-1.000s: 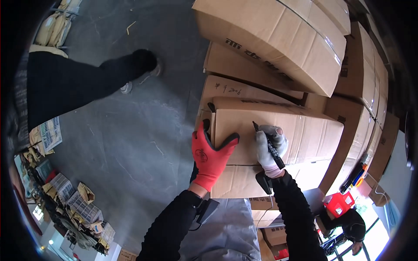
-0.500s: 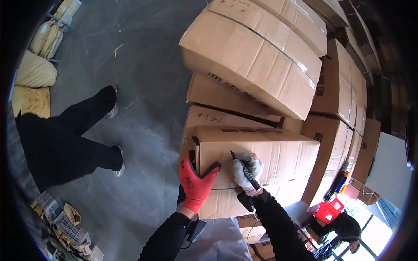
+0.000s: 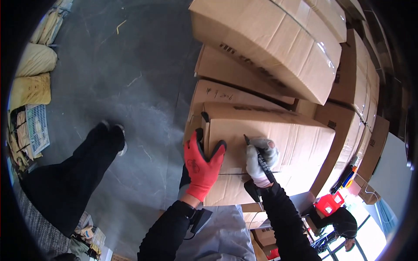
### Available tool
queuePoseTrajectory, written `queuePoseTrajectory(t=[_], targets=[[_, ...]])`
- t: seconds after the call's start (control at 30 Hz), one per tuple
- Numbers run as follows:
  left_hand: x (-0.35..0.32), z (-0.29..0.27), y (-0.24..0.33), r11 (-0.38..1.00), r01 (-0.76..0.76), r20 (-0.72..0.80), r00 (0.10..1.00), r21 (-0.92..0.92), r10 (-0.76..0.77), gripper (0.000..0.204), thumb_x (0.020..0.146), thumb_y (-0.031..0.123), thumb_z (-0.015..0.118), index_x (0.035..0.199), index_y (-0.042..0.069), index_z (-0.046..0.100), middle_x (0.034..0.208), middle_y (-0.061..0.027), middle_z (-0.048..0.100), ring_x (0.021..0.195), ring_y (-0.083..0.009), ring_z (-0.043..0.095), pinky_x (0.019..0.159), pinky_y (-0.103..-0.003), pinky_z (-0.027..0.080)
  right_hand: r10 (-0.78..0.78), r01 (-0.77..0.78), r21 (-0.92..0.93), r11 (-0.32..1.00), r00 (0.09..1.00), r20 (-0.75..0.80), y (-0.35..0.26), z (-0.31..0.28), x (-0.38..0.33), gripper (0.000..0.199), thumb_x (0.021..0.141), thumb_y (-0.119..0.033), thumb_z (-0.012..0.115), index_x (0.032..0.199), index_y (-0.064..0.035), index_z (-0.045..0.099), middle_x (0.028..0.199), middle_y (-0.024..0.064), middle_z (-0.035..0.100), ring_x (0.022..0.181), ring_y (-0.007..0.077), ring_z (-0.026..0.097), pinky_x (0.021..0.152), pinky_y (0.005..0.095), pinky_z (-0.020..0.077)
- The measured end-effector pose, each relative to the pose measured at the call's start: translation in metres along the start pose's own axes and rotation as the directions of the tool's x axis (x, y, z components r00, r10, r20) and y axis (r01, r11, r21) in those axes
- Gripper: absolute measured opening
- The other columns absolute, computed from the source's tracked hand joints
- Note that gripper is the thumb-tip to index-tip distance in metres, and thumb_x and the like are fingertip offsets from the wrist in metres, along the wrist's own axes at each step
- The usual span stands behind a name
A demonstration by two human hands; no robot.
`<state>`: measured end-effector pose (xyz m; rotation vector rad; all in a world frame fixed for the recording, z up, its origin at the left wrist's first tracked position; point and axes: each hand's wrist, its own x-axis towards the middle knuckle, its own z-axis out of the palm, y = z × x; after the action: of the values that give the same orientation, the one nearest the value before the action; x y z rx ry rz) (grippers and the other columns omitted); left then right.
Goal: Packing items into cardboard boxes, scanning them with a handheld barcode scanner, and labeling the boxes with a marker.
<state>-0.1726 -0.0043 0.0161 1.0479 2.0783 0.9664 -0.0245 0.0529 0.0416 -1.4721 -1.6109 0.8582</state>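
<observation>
Atop the stacked brown cardboard box [image 3: 270, 143], the red-gloved left hand [image 3: 201, 167] lies flat, fingers spread, steadying its edge; the grey-gloved right hand [image 3: 260, 160] grips a black marker pen [image 3: 259, 158], tip touching the unmarked face, writing apparently barely begun.

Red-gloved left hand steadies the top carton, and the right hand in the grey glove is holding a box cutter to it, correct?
Not quite. The head view shows the right hand holding a black marker pen, not a box cutter, tip on the top carton. The red-gloved left hand does steady it.

Grey concrete floor [image 3: 130, 78], scuffed and cracked. Stacked cartons [image 3: 270, 39] fill the right side. Tan sacks [image 3: 32, 74] lie at left. Daylight glares at lower right.
</observation>
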Motion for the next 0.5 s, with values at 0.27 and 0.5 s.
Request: queuePoseTrajectory(t=[0.27,0.5], targets=[[-0.0019,0.0006,-0.0101,1.0,-0.024,0.006,1.0,0.009,0.024,0.067,0.085,0.029,0.075,0.135,-0.004,0.046,0.119,-0.0225,0.058,0.108,-0.0405,0.055,0.093,-0.047,0.045,-0.127,0.127,0.014,0.992,0.99,0.052,0.0032,-0.0006,0.0005,0.013,0.072,0.003,0.064,0.081,-0.007,0.065,0.069,0.0087,0.062,0.058,0.0279,0.058,0.057,0.0373,0.046],[-0.0027,-0.0045,-0.0085,0.998,-0.038,0.012,0.999,0.043,0.037,0.063,0.089,0.03,0.071,0.136,-0.004,0.045,0.123,-0.0238,0.057,0.11,-0.0413,0.055,0.094,-0.047,0.044,-0.126,0.126,0.011,0.992,0.991,0.033,-0.0005,0.0037,0.0025,0.015,0.072,0.003,0.065,0.083,-0.0075,0.065,0.071,0.0083,0.064,0.06,0.0281,0.059,0.059,0.0378,0.0467]])
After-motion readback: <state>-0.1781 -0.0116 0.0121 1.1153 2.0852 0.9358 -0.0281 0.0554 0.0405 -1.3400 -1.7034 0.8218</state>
